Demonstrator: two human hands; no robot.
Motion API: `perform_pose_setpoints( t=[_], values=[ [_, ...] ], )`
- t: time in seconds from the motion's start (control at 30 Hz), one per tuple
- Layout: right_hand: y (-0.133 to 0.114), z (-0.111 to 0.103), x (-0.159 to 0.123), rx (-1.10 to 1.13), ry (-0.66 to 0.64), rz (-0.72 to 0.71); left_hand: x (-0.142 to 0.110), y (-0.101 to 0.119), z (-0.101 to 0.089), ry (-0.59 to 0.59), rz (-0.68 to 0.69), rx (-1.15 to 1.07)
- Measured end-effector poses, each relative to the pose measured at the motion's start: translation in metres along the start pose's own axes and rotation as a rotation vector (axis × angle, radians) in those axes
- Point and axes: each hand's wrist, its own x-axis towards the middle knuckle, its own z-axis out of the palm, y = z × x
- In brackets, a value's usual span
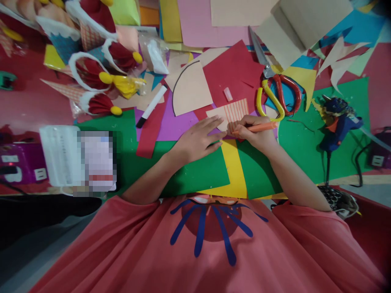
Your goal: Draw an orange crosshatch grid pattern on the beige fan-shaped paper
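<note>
Orange stripes cover the right part of a small beige paper piece (230, 116) in front of me. My right hand (259, 134) is closed round an orange marker (259, 127), its tip down at the paper's lower edge. Fingers spread, my left hand (200, 138) lies flat with its fingertips on the left end of that piece. Just behind the paper are a small pinkish eraser-like block (227, 94) and a red sheet (232, 69). A beige fan-shaped cutout (192, 89) with a black curved edge lies beyond my left hand.
Scissors (271, 85) with red and yellow handles lie behind my right hand. A blue glue gun (339, 122) is at the right. Left are a white marker (152, 106), paper cones (97, 101) with red tops and a phone (100, 162). Green sheets (195, 171) cover the near table.
</note>
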Motion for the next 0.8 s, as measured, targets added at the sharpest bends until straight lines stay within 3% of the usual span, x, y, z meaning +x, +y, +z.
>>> perform_pose_setpoints(
  t=[0.43, 0.67, 0.8],
  values=[
    [-0.0042, 0.0001, 0.0035, 0.077, -0.01, 0.024, 0.0, -0.0016, 0.0008, 0.004, 0.008, -0.012],
    [0.0041, -0.0063, 0.0011, 0.058, 0.187, 0.031, 0.0001, -0.0027, 0.0013, 0.044, 0.065, 0.034],
    [0.0027, -0.0071, -0.0018, 0.048, 0.185, 0.01, 0.0004, 0.0002, 0.003, 0.089, 0.176, 0.061]
  ],
)
